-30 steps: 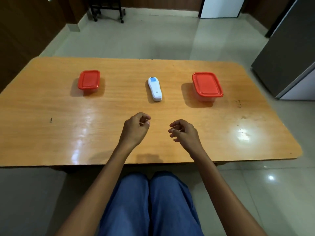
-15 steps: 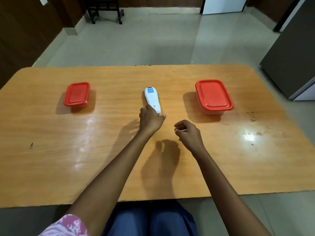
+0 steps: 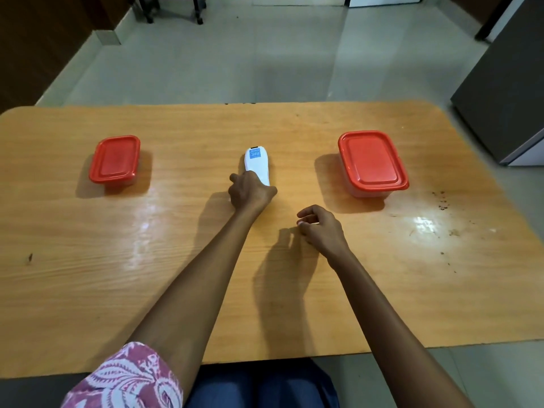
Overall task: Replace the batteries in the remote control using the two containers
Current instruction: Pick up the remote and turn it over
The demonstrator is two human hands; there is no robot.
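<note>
A white remote control (image 3: 257, 166) lies mid-tabletop, between two red-lidded containers (image 3: 115, 160) (image 3: 372, 163). The left hand (image 3: 250, 192) wraps its near end; the right hand (image 3: 321, 228) hovers loosely curled, empty. It looks light, rigid, smooth plastic, best gripped by its long sides.

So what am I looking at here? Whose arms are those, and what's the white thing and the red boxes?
There is no robot here, just a person wearing a camera on their head, so you look down at their own arms. In front is a wooden table. On it lies a white remote control. The left hand is closing around its near end. The right hand is loosely curled above the table and holds nothing. On the left sits a small container, on the right a bigger container. Both have red lids on, so what's inside is hidden.
</note>
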